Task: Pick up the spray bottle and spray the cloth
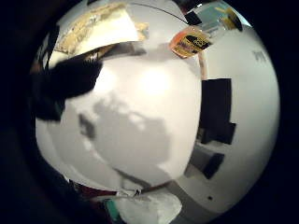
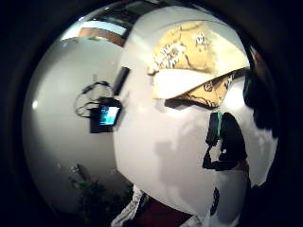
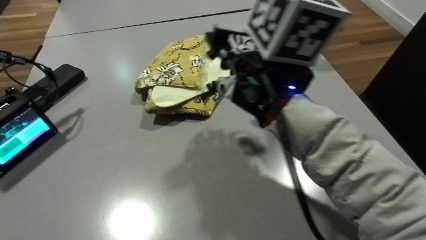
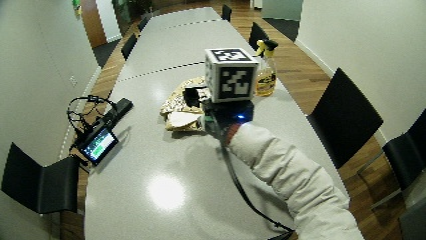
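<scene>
A yellow patterned cloth [image 3: 178, 75] lies folded on the grey table [image 3: 133, 175], its pale lining showing. My gloved right hand [image 3: 251, 85] hovers above the table just right of the cloth and holds nothing; its shadow falls on the table in front of it. The spray bottle [image 4: 266, 70], clear with amber liquid and a yellow trigger head, stands upright beyond the hand near the table's right edge. In the little finger side palm view the bottle [image 1: 191, 43] is some way from the palm, with the cloth [image 1: 96, 28] to one side. The thumb side palm view shows the cloth [image 2: 191, 59] close by.
A small lit screen [image 3: 20, 135] and a black box [image 3: 63, 77] with cables [image 4: 80, 107] sit at the table's left edge. Black chairs [image 4: 346, 117] stand along the right side. A seam [image 3: 146, 22] crosses the table beyond the cloth.
</scene>
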Available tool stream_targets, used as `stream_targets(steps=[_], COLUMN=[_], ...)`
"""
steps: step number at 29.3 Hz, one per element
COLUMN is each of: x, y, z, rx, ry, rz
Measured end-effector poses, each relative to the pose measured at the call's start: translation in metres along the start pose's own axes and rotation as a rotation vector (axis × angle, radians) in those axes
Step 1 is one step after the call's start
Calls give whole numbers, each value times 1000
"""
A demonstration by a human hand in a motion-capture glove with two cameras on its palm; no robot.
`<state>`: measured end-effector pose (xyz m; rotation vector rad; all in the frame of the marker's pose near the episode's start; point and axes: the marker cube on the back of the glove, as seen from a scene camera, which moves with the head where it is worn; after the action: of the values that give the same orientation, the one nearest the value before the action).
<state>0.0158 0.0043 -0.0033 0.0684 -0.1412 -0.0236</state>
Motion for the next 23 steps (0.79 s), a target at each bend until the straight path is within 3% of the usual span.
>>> stream_targets(steps=[6, 11, 17, 23], x=[66, 170, 252, 286], y=[17, 0, -32, -22], z=[-26, -33, -2, 10], rx=[292, 550, 506, 559], ry=[-569, -789, -888, -1036], rz=[-38, 186, 358, 346])
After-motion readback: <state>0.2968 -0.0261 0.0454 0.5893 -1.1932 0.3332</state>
